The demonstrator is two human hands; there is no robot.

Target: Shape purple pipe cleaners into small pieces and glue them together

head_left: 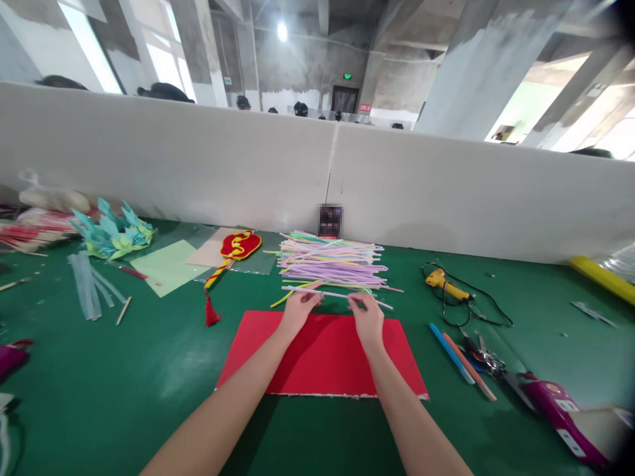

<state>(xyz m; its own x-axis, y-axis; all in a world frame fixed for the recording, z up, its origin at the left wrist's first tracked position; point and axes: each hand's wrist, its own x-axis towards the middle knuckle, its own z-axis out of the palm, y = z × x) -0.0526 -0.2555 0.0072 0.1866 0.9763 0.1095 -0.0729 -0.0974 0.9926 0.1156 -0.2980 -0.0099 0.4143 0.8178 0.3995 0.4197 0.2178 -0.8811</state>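
Note:
A thin pale purple strip [335, 295] lies crosswise between my hands, just beyond the far edge of a red board [320, 357]. My left hand [301, 309] pinches it left of its middle, and my right hand [368, 317] pinches it a little to the right. Both ends stick out past my fingers. Right behind the strip is a heap of similar long, thin strips [332, 261] in purple, pink, yellow and green. Both forearms reach over the board, whose near edge looks white and ragged.
A yellow hot glue gun [446, 284] with a black cord, blue [451, 354] and orange sticks, scissors [481, 350] and a purple tool [560, 413] lie right. Leftward are a red-and-yellow tasselled ornament [241, 245], green paper [171, 268] and folded turquoise paper [113, 231]. A white partition [198, 165] stands behind.

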